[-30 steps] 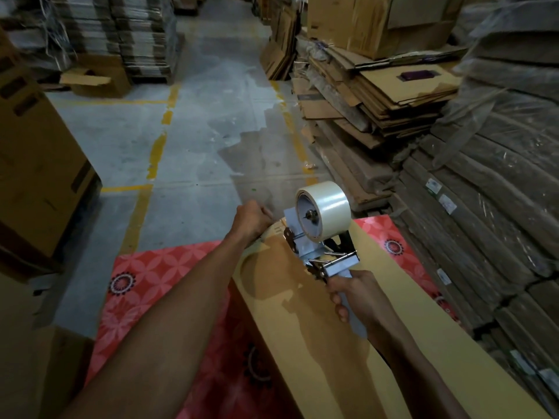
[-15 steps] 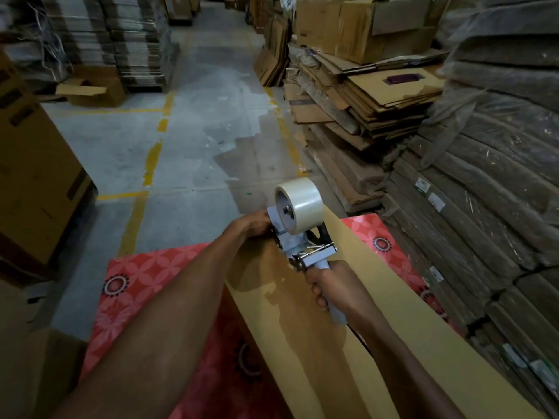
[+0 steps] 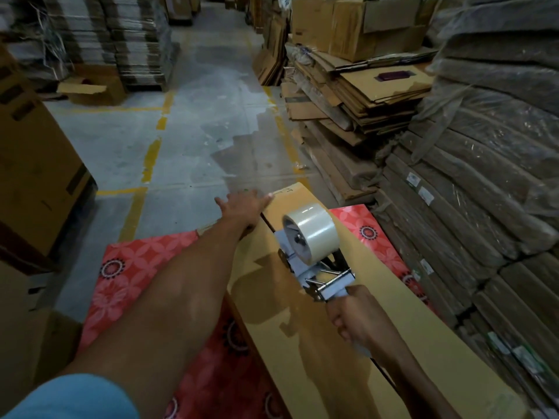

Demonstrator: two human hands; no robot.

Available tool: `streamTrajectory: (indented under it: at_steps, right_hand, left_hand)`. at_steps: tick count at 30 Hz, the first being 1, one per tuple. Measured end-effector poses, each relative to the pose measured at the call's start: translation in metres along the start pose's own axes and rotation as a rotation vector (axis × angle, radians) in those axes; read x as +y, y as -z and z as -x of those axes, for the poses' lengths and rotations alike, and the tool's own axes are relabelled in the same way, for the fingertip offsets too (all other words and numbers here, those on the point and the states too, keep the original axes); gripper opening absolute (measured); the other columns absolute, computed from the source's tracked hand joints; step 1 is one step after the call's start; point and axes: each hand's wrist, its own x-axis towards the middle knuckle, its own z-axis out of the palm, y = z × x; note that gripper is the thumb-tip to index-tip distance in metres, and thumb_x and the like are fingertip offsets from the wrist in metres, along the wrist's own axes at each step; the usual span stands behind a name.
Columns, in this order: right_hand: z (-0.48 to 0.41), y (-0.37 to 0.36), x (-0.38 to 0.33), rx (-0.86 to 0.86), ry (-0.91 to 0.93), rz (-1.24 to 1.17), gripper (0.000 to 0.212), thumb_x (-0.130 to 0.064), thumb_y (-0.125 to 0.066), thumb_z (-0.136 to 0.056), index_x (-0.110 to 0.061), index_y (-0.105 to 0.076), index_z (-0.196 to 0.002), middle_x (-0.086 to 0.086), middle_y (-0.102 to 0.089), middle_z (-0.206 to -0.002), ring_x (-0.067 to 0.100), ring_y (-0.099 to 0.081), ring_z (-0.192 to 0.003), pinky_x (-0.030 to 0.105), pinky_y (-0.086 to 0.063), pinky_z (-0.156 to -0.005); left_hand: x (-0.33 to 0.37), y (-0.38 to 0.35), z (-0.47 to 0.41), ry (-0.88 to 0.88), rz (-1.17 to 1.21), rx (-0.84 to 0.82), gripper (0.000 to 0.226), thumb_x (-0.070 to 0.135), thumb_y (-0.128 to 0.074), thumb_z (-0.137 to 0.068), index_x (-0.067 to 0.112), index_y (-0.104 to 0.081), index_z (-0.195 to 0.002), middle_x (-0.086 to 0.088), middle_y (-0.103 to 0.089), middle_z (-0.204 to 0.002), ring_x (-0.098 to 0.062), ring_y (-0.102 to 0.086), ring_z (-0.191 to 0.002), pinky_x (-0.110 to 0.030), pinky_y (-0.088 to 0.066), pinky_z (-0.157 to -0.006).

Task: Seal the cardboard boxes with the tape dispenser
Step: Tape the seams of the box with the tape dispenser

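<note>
A long tan cardboard box (image 3: 302,322) lies in front of me, running from the lower right toward the middle, on a red patterned mat (image 3: 127,273). My right hand (image 3: 354,316) grips the handle of a tape dispenser (image 3: 314,255) carrying a large roll of clear tape (image 3: 311,234), set against the box top along its centre seam. My left hand (image 3: 245,204) rests flat with fingers spread on the box's far end, beyond the dispenser. A glossy strip of tape shows on the box behind the dispenser.
Stacks of flattened cardboard (image 3: 357,95) and wrapped bundles (image 3: 484,164) crowd the right side, close to the box. A tall brown box (image 3: 33,164) stands at the left. Ahead stretches grey concrete floor (image 3: 193,131) with yellow lines, and more stacks (image 3: 121,40) at the back left.
My left hand let go at the dispenser's front and now lies spread flat on the box's far end. The dispenser has drawn back along the seam, away from that end.
</note>
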Motion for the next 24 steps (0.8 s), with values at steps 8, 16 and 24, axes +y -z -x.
streamTrajectory:
  at_steps: [8,16,24]
  right_hand:
    - [0.001,0.001,-0.006,-0.008,0.026,-0.037,0.009,0.000,-0.058,-0.065,-0.007,-0.057,-0.061,0.008,-0.049,-0.051,0.019,-0.040,-0.041,0.028,-0.030,-0.047]
    - [-0.032,-0.016,-0.031,-0.002,0.110,0.021,0.015,-0.017,-0.059,-0.056,-0.008,-0.062,-0.067,0.007,-0.057,-0.058,0.024,-0.050,-0.046,0.030,-0.038,-0.048]
    - [0.003,0.017,0.039,0.027,-0.003,0.059,0.005,-0.017,-0.061,-0.044,-0.014,-0.062,-0.048,0.002,-0.053,-0.048,0.024,-0.050,-0.052,0.039,-0.038,-0.058]
  left_hand:
    - [0.017,-0.040,0.028,-0.063,0.060,0.145,0.098,0.056,-0.054,-0.095,0.010,0.004,-0.159,-0.010,0.004,-0.168,-0.029,0.001,-0.154,-0.055,0.001,-0.120]
    - [-0.005,-0.021,-0.010,-0.033,0.013,0.121,0.106,0.039,-0.071,-0.088,0.014,0.003,-0.159,-0.005,0.002,-0.168,-0.027,0.004,-0.154,-0.064,0.000,-0.119]
    - [0.007,-0.024,-0.010,0.058,0.063,0.149,0.085,0.070,-0.008,-0.097,0.015,0.003,-0.160,-0.003,0.009,-0.168,-0.025,0.010,-0.154,-0.060,0.011,-0.119]
